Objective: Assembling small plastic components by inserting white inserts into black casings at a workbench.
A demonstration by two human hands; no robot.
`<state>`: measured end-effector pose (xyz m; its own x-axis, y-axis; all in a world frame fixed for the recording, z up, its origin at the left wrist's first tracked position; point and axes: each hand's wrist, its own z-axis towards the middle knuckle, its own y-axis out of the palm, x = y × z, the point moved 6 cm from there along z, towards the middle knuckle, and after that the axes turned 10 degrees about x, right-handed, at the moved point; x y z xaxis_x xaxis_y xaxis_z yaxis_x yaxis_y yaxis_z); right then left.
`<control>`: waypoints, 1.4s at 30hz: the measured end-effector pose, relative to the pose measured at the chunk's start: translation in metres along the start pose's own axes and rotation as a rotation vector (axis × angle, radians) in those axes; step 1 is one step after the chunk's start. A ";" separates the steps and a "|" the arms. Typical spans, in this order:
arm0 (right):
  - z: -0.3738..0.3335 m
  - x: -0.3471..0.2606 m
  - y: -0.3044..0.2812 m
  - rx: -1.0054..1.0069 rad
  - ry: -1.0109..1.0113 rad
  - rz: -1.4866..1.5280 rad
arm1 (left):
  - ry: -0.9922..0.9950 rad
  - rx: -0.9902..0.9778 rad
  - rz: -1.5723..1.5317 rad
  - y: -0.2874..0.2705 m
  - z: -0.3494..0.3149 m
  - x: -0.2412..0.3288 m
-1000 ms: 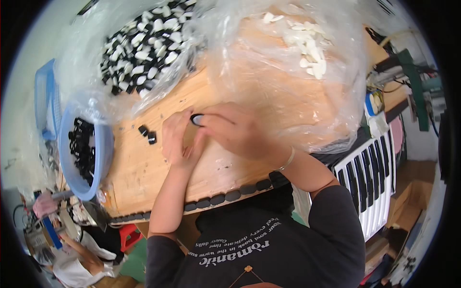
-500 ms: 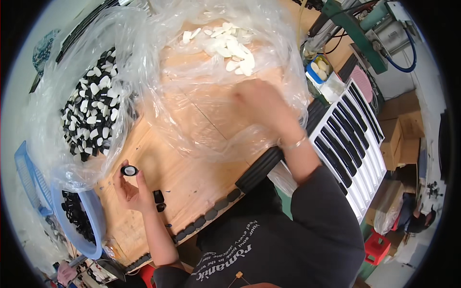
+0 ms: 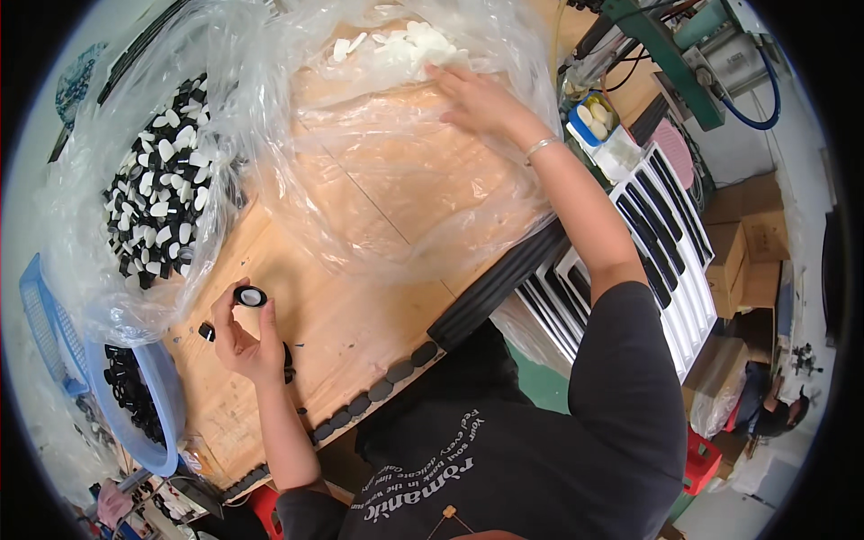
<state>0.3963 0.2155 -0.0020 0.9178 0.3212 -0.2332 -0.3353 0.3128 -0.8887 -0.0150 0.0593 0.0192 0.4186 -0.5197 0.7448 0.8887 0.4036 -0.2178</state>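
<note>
A small black oval part with a pale centre [image 3: 249,296] is pinched between thumb and fingers of my left hand [image 3: 249,346], above the near left of the wooden table. My right hand [image 3: 481,103] reaches far out over the clear plastic sheet [image 3: 387,180], fingers stretched. Its fingertips are at the near edge of a pile of flat white oval pieces [image 3: 409,45]; whether they touch a piece, I cannot tell. Loose black parts [image 3: 207,331] lie beside my left hand, some partly hidden behind it.
A plastic bag at left holds a heap of black-and-white parts [image 3: 162,198]. Near it stands a blue basin [image 3: 171,387] of black parts. At right are a white panel with black slots [image 3: 661,243], a small blue-rimmed container [image 3: 589,126] and a green machine [image 3: 666,54].
My right hand has moved away from me to the white pile, and its fingers have spread. My left hand has risen slightly, still holding the black oval part.
</note>
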 end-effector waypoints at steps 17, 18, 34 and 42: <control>-0.048 0.025 -0.051 0.125 0.284 -0.078 | 0.005 0.013 -0.003 0.001 0.003 0.010; -0.036 0.020 -0.047 0.123 0.302 -0.045 | -0.002 0.015 -0.005 0.001 0.003 0.008; 0.012 -0.076 -0.054 0.051 0.220 0.058 | 0.009 -0.108 0.087 0.003 0.002 0.014; -0.030 -0.254 -0.035 0.195 -0.017 1.122 | -0.031 -0.008 0.019 0.011 0.001 0.022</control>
<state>0.1812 0.0958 0.0766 0.0768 0.5189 -0.8514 -0.9941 -0.0256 -0.1052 0.0036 0.0532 0.0342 0.4297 -0.4879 0.7598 0.8821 0.4069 -0.2376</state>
